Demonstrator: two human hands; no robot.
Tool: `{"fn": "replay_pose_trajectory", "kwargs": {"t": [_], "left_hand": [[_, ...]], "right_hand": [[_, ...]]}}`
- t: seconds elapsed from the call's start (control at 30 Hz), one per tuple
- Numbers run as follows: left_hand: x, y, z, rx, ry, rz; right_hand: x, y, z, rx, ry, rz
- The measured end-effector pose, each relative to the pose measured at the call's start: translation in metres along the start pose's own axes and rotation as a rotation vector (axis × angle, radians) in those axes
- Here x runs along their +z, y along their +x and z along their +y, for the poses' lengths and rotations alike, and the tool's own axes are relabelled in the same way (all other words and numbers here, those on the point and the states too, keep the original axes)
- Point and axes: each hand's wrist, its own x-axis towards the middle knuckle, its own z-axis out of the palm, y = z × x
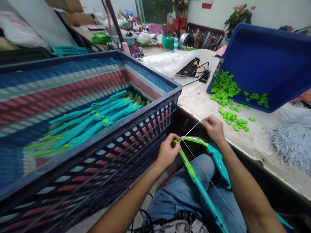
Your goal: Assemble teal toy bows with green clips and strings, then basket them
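Note:
A teal toy bow with bright green limb ends (206,191) lies across my lap, folded or in two arms that meet near my fingers. My left hand (168,149) is closed in a pinch at the green tip of one arm, where a white string (192,128) crosses. Up and to the right, my right hand (214,128) pinches that string and holds it taut at a slant. A further length of string runs down from the tip toward my lap. A second teal piece with a green end (218,160) reaches under my right forearm.
At left stands a large dark blue crate (155,121), lined with striped cloth and holding several teal bows (97,119). On the white table (194,97) are loose green plastic pieces (224,85), a tipped blue bin (269,64), a bundle of pale strings (293,139) and a black fan (190,68).

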Motion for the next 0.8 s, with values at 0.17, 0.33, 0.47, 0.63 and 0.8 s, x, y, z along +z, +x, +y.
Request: {"fn": "replay_pose_trajectory", "kwargs": {"t": [0.17, 0.33, 0.47, 0.63, 0.8], "left_hand": [[0.008, 0.006, 0.008, 0.046, -0.1, -0.156], [0.009, 0.037, 0.019, -0.349, -0.537, -0.193], [-0.006, 0.042, 0.029, -0.196, -0.268, -0.055], [-0.02, 0.027, 0.038, -0.012, -0.045, 0.117], [-0.016, 0.024, 0.028, -0.299, -0.517, 0.043]], "right_hand": [[-0.02, 0.011, -0.012, 0.177, 0.036, 0.414], [0.027, -0.078, -0.086, -0.172, 0.212, -0.015], [0.056, -0.116, -0.087, -0.176, 0.235, -0.079], [0.068, -0.114, -0.081, -0.046, 0.331, -0.045], [0.067, -0.107, -0.088, 0.047, 0.386, -0.024]]}}
